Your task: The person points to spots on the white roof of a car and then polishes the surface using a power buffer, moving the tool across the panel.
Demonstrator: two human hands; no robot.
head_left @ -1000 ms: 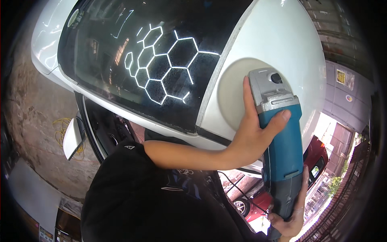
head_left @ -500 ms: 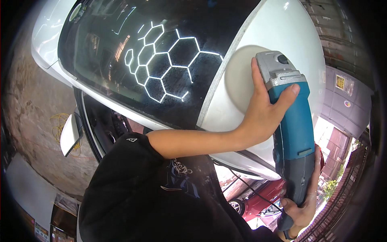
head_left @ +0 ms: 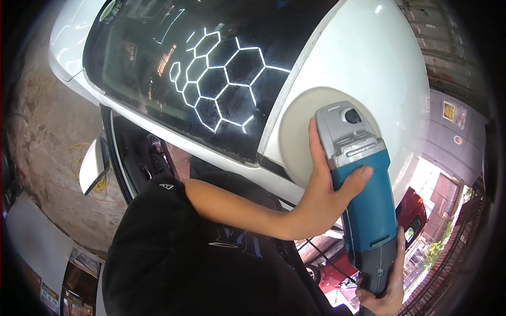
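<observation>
Apparently mid-buff, your L hand point(head_left: 322, 203) & R hand point(head_left: 391, 296) were wrapped round the polisher point(head_left: 368, 208); next pass prob. needed the pad point(head_left: 296, 145) flat.

A teal polisher point(head_left: 371, 213) slants, beige pad point(head_left: 297, 138) apparently touching the white roof point(head_left: 382, 58).

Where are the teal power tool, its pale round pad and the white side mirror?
Teal power tool point(head_left: 371, 206), head view: the teal body.
Pale round pad point(head_left: 297, 138), head view: the uncovered left part.
White side mirror point(head_left: 90, 168), head view: the white shell.
</observation>
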